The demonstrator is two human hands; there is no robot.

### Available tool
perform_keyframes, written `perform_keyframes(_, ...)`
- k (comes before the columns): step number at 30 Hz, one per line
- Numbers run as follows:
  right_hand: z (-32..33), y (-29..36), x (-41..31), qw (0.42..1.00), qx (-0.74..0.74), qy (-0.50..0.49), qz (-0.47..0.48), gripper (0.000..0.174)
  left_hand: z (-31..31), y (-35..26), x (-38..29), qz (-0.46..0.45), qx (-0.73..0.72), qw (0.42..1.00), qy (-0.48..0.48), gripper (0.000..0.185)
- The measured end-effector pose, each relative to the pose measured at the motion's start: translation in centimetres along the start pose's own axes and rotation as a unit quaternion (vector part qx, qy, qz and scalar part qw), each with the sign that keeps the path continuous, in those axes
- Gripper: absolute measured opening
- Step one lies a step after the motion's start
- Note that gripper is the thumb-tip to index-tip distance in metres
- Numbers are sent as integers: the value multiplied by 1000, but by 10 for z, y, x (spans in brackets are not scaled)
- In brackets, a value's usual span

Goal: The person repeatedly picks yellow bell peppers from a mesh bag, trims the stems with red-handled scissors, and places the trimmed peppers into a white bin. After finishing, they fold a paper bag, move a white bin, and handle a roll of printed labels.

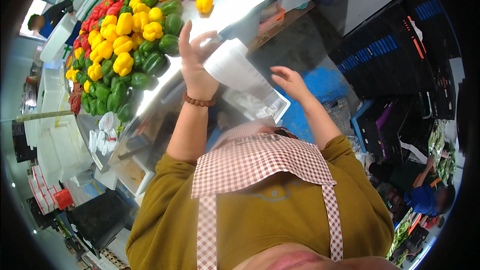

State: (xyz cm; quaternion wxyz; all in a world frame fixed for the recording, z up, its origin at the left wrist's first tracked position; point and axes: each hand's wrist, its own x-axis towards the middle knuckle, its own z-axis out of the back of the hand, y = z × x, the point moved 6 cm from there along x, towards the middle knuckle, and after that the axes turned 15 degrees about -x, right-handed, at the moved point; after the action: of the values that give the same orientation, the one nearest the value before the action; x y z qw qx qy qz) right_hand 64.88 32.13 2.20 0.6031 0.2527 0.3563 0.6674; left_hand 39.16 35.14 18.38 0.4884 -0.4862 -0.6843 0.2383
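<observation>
My left hand (199, 65), with a brown beaded bracelet on its wrist, is raised at the edge of the metal table (240, 2). Two of its fingers point up and apart. A roll of thin white plastic (227, 60) covers part of the palm and other fingers, so I cannot tell whether the hand grips it. From the roll a loose white strip (258, 84) hangs towards a white box (284, 110) holding crumpled white pieces. My right hand (290, 82) is to the right of the strip, apart from it, fingers slightly curled and nothing visible in them.
Yellow (123, 45), red (108, 7) and green bell peppers (152, 63) are heaped on the table. White foam nets (103, 140) lie at its near left end. Black crates (375, 52) are stacked on the right. One person (52, 18) is far left, another (423, 195) lower right.
</observation>
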Motion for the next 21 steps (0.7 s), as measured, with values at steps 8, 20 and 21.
perform_keyframes(8,-18,47,-9,988,16,-46,145,28,-7,0,3,19,-78,997,-6,90)
perform_keyframes(20,-2,64,-3,956,272,41,98,31,-13,6,2,-10,88,996,29,89)
perform_keyframes(21,-4,74,-4,968,236,13,81,30,-13,8,3,5,54,998,20,89)
